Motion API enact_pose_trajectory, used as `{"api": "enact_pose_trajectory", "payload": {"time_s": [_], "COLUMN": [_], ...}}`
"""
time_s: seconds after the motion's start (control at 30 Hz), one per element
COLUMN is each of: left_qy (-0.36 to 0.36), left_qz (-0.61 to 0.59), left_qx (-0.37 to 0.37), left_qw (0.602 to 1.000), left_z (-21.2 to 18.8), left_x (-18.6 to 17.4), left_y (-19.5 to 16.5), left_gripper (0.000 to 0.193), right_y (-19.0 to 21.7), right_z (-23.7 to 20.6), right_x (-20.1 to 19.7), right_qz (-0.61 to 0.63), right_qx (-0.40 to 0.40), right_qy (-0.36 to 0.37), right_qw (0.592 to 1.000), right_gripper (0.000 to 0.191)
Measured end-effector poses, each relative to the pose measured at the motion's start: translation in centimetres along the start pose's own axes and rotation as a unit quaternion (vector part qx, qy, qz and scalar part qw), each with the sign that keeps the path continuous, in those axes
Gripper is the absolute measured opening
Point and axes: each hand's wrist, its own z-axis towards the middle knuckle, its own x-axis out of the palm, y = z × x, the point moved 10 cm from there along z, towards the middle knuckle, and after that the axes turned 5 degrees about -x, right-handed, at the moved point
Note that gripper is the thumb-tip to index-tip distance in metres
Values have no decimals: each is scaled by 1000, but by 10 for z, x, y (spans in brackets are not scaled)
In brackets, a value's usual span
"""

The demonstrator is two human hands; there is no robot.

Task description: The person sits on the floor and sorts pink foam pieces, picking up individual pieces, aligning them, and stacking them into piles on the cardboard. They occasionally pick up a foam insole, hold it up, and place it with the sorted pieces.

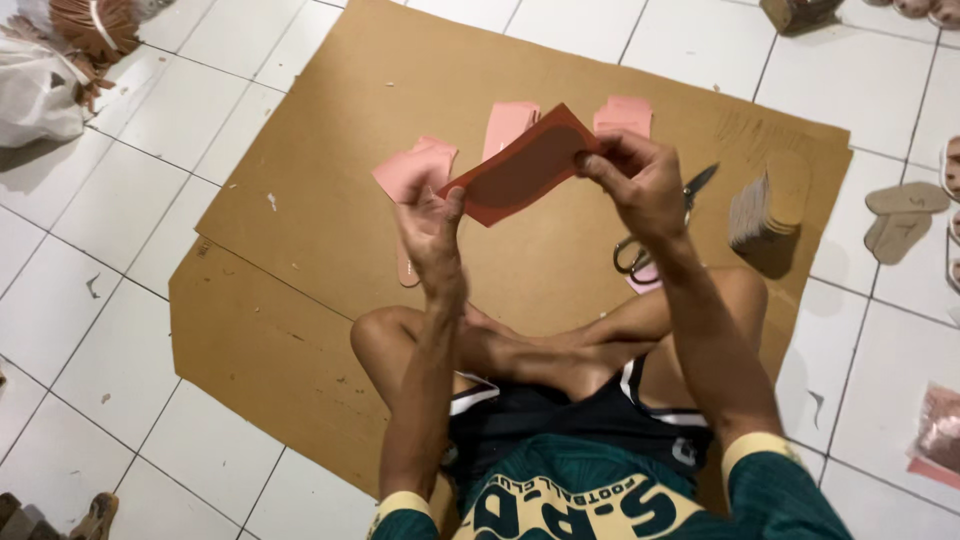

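A reddish-brown, sole-shaped flat piece (525, 165) is held above the brown cardboard sheet (300, 230), long axis rising from near left to far right; left hand (432, 232) and right hand (640, 182) are pinched on opposite ends

The right hand (640, 180) hides part of the scissors (660, 225). The white bag (35, 90) is cut off at the edge.
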Motion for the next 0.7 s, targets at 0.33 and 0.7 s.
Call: {"api": "enact_pose_trajectory", "payload": {"time_s": [0.33, 0.7], "left_qy": [208, 200], "left_qz": [187, 70], "left_qx": [-79, -73], "left_qw": [957, 975], "left_z": [-16, -17], "left_x": [55, 69], "left_y": [8, 1], "left_gripper": [26, 29], "right_y": [34, 59], "right_z": [21, 32], "right_x": [6, 22], "right_qz": [-140, -67], "right_qx": [31, -61], "right_qy": [65, 75], "right_qw": [987, 993], "right_gripper": [16, 19]}}
